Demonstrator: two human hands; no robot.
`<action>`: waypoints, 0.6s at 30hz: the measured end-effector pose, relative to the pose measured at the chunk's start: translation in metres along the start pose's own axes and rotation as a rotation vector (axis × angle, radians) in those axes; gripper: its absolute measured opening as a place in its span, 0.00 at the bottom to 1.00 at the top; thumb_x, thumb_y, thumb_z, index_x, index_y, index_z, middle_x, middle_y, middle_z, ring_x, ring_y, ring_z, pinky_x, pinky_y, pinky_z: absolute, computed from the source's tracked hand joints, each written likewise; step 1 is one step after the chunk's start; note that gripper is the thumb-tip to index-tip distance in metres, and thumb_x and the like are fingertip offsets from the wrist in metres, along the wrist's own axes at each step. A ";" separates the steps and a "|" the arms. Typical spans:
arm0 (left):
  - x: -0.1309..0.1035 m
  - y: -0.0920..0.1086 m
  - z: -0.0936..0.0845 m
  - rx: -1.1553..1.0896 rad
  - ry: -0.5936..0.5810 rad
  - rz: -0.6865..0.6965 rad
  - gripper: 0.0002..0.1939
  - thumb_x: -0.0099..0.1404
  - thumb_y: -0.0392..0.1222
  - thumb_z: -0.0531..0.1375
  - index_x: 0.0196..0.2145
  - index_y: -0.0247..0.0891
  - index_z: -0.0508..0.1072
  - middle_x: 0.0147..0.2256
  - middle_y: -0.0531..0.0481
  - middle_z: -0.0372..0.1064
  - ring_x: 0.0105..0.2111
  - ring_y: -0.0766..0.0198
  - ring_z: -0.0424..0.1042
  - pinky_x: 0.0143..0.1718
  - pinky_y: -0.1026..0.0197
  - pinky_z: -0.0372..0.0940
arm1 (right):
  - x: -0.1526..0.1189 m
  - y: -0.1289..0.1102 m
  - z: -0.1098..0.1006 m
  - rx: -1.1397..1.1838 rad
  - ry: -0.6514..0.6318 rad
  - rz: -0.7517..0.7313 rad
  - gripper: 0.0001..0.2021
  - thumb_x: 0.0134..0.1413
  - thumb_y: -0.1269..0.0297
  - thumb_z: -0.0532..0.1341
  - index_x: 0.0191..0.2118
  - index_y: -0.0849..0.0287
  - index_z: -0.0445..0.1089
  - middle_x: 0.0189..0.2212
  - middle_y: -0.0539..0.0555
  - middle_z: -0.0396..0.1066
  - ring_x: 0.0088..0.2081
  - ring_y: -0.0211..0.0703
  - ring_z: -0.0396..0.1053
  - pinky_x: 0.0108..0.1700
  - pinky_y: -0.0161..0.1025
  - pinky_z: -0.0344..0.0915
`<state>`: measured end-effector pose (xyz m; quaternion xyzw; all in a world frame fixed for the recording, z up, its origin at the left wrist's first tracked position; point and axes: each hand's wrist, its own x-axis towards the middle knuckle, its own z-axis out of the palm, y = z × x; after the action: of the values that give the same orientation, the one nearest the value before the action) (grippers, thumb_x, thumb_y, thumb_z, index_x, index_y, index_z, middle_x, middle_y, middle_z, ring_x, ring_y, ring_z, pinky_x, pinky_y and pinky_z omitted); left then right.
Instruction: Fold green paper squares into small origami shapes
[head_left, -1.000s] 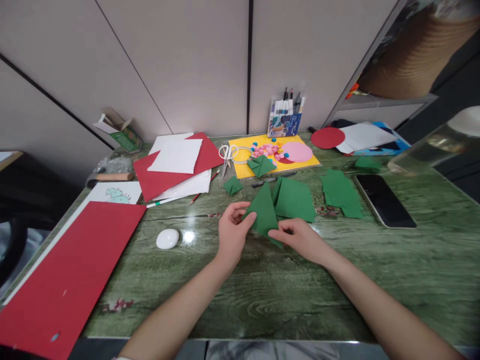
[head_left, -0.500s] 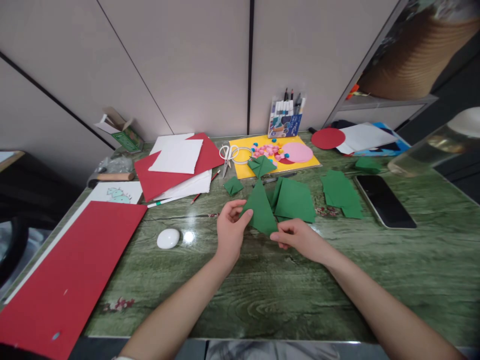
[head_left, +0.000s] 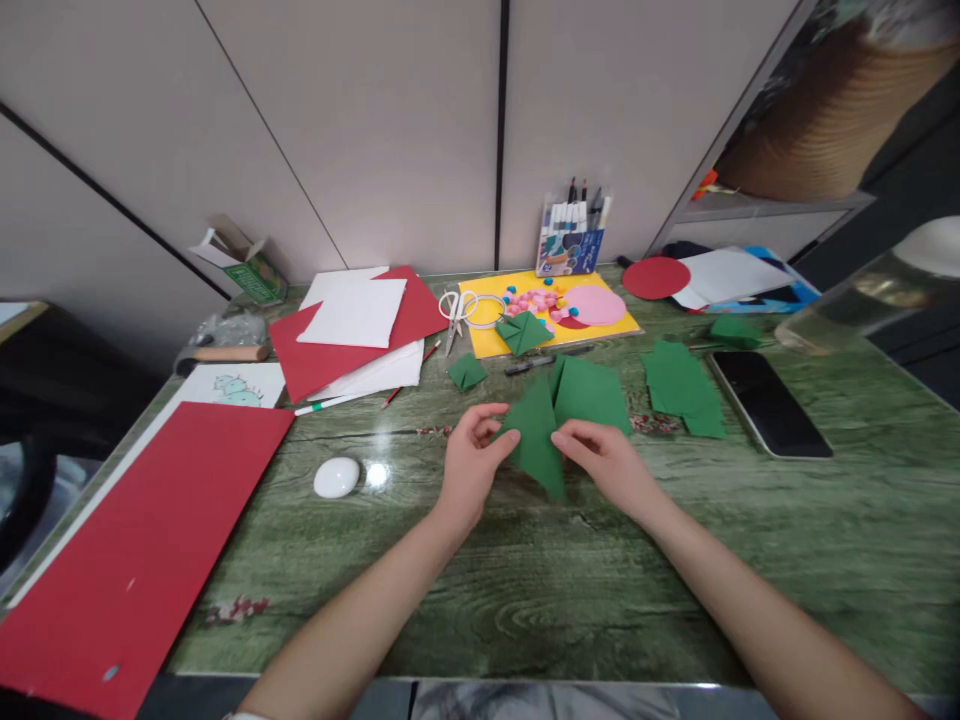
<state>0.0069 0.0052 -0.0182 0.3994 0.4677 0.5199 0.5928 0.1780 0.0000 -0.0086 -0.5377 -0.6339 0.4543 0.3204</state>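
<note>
Between my hands is a green folded paper (head_left: 535,432), slightly blurred, with a point toward me. My left hand (head_left: 471,458) pinches its left corner between thumb and fingers. On the paper's right edge, my right hand (head_left: 600,465) has its thumb and curled fingers closed. Just behind lies a stack of green paper (head_left: 596,390), partly covered by the held piece. A small folded green piece (head_left: 467,372) and a larger folded green piece (head_left: 523,332) rest farther back. More green sheets (head_left: 681,388) lie to the right.
A white mouse (head_left: 337,478) sits left of my hands, and a phone (head_left: 771,403) lies at right. Scissors (head_left: 452,318), a yellow sheet (head_left: 480,343) bearing small pink balls, a marker box (head_left: 573,245) and a black pen (head_left: 529,366) are behind. Red card (head_left: 142,540) covers the left.
The green paper has turned, its lower corner now hanging nearer me. My right hand has shifted up along its edge, and my left hand has moved slightly right.
</note>
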 end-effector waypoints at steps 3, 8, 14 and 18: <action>-0.002 0.001 0.002 -0.036 -0.101 -0.094 0.16 0.49 0.34 0.63 0.38 0.38 0.68 0.24 0.56 0.63 0.27 0.70 0.64 0.30 0.67 0.59 | 0.001 0.002 -0.004 -0.021 0.013 0.007 0.17 0.53 0.54 0.53 0.19 0.59 0.57 0.17 0.45 0.50 0.22 0.35 0.51 0.24 0.33 0.47; -0.003 0.004 0.005 -0.075 -0.158 -0.175 0.14 0.50 0.37 0.63 0.36 0.38 0.68 0.31 0.52 0.68 0.32 0.66 0.66 0.33 0.65 0.61 | -0.001 0.000 -0.006 -0.066 -0.148 -0.021 0.17 0.52 0.55 0.55 0.19 0.59 0.61 0.17 0.46 0.55 0.23 0.35 0.53 0.25 0.33 0.49; -0.002 0.003 0.003 -0.117 -0.156 -0.261 0.17 0.49 0.39 0.65 0.38 0.38 0.68 0.27 0.55 0.65 0.25 0.69 0.65 0.27 0.67 0.61 | -0.003 -0.004 -0.003 -0.050 -0.157 -0.044 0.09 0.49 0.58 0.58 0.26 0.59 0.69 0.24 0.49 0.67 0.28 0.39 0.62 0.30 0.34 0.57; 0.000 0.003 0.001 -0.242 -0.187 -0.414 0.19 0.48 0.38 0.65 0.40 0.38 0.68 0.28 0.54 0.66 0.25 0.68 0.67 0.27 0.65 0.63 | -0.004 -0.004 -0.005 -0.019 -0.154 -0.057 0.06 0.46 0.61 0.60 0.30 0.57 0.70 0.29 0.50 0.71 0.33 0.42 0.66 0.35 0.36 0.60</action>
<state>0.0067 0.0057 -0.0155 0.2679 0.4170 0.4005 0.7707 0.1816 -0.0027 -0.0031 -0.4859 -0.6760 0.4788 0.2786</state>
